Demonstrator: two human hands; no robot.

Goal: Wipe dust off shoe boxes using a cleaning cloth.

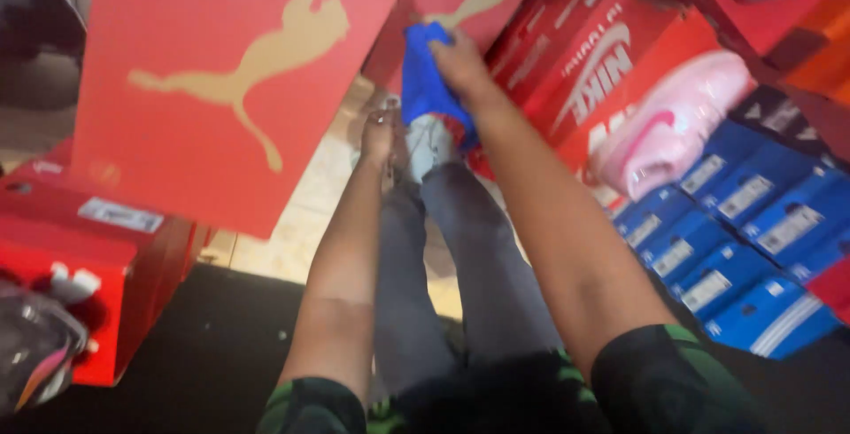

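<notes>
My right hand (460, 64) reaches out over my stretched legs and grips a blue piece of fabric (423, 80) above my foot. Under the fabric shows a grey-white shoe (431, 146) on the end of my grey-trousered leg (478, 266). My left hand (379, 135) lies against the left side of that shoe, its fingers blurred, so its hold is unclear. Both hands are close together at the foot.
A large red box lid (221, 89) with a tan animal figure stands at the left, above red shoe boxes (97, 257). More red boxes (584, 62), a pink shoe (673, 124) and several blue boxes (753, 239) are stacked at the right. Pale tiled floor (301, 213) lies between.
</notes>
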